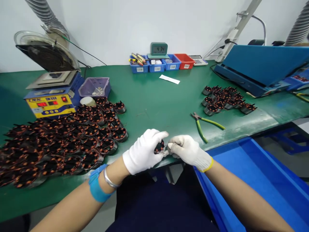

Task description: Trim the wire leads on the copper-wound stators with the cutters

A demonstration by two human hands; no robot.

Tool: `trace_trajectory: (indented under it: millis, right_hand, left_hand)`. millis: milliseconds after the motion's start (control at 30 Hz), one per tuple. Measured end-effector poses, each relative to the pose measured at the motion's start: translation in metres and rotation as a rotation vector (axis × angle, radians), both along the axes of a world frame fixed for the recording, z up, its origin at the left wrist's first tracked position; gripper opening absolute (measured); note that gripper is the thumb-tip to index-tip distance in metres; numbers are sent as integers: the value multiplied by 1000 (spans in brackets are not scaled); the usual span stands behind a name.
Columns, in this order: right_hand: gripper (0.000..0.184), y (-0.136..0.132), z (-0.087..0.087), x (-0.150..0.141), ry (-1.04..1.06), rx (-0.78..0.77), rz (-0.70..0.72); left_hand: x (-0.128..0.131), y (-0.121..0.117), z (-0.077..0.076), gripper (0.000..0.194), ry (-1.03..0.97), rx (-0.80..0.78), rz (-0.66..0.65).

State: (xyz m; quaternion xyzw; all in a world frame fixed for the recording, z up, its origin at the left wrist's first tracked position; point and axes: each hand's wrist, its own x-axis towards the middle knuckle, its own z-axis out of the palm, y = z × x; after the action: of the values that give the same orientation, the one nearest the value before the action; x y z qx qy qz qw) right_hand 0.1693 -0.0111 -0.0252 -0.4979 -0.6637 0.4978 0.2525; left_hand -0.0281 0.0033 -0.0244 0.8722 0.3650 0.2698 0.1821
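Note:
My left hand, in a white glove, is wrapped round a motor stator with copper windings, close to the table's front edge. Beside it my right hand, gloved in white with a yellow cuff edge, has thumb and forefinger pinched together at the stator's right side. Whatever lies in that pinch is too small to make out. Green-handled cutting pliers lie spread on the table beyond my right hand. A large group of stators covers the table left of my left hand.
A smaller group of stators sits at right, near a blue machine. A yellow-fronted soldering pot and a purple bin stand at left. Small boxes line the back; a blue crate is below the edge.

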Motion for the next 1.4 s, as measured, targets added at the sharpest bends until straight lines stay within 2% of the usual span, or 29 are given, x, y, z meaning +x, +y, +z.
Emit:
trace_trajectory:
  millis: [67,167,233,267,333,367,433,500,567,700,833,967,1133,1267,1333,1400]
  right_hand:
    - [26,0,-3,1,72,-98,-38]
    - [29,-1,1,12,127,-185,-145]
    - [33,1,6,30,90,-129,-288]
    - [34,3,8,43,36,-45,-382]
    - [36,11,9,71,-186,208,-546]
    - [39,15,8,86,-359,345,-576]
    - [67,23,3,112,-744,505,-537]
    - [96,28,-4,131,-1017,474,-436]
    - [103,28,-10,141,-1122,380,-368]
    - [95,23,-8,139,-1176,274,-321]
    - [95,24,8,128,-1230,165,-263]
    - [96,31,22,120,-1276,101,-203]
    - [91,36,26,114,-1324,96,-168]
    - [64,33,27,108,-1375,221,-183]
    - [50,32,26,104,-1412,246,-160]
    - [40,33,23,101,-1467,238,-176]
  left_hand:
    - [2,1,-3,38,75,49,20]
    - [1,3,-2,27,167,33,74]
    - [-2,5,-2,22,194,12,119]
    - [-4,6,-2,21,196,4,140]
    - [-5,7,-2,20,188,-9,178]
    - [-5,8,-2,19,184,-16,192]
    - [-3,7,-2,17,195,-42,218]
    - [-1,6,-1,12,235,-79,253]
    - [0,5,1,10,272,-109,297]
    - [-1,7,5,14,243,-185,314]
    - [-1,13,4,15,177,-290,279]
    - [2,17,0,15,129,-276,257]
    - [5,15,-3,17,114,-227,296]
    - [7,12,-1,21,105,-227,326]
    - [7,10,2,35,121,-222,344]
    - [5,9,8,66,141,-208,344]
